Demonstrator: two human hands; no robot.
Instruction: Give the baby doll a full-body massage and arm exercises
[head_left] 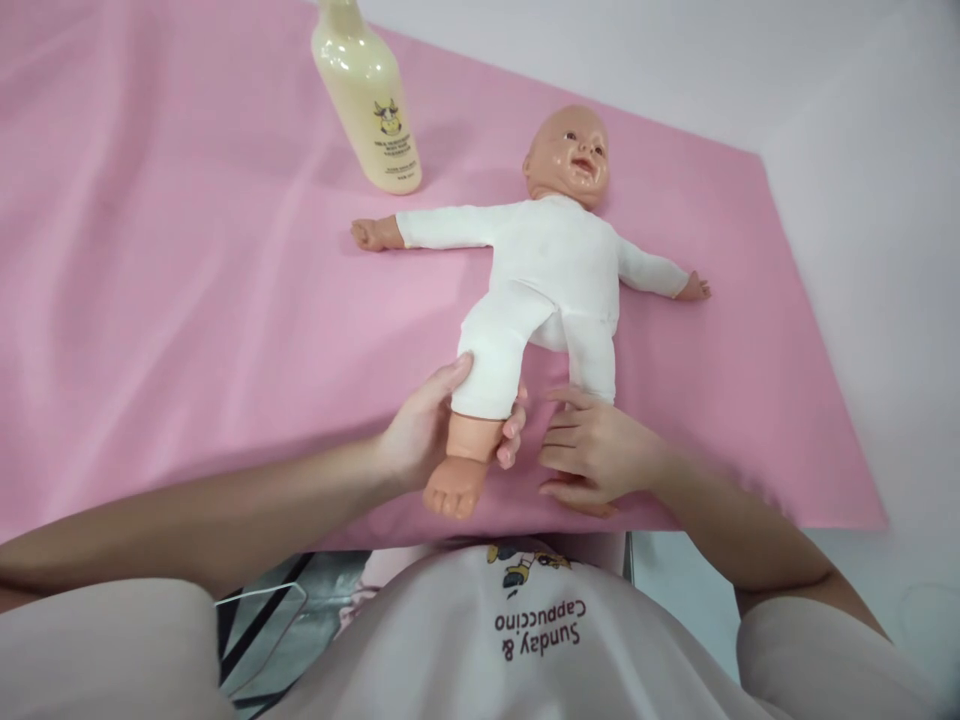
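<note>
A baby doll in a white one-piece suit lies on its back on a pink sheet, arms spread, head away from me. My left hand wraps around the doll's near leg at the ankle, just above its bare foot. My right hand covers the lower end of the doll's other leg, fingers curled over it; the foot there is hidden under the hand.
A cream lotion bottle with a small cow label stands upright on the sheet beyond the doll's outstretched arm. The pink sheet ends at a white surface on the right. My pale shirt fills the bottom of the view.
</note>
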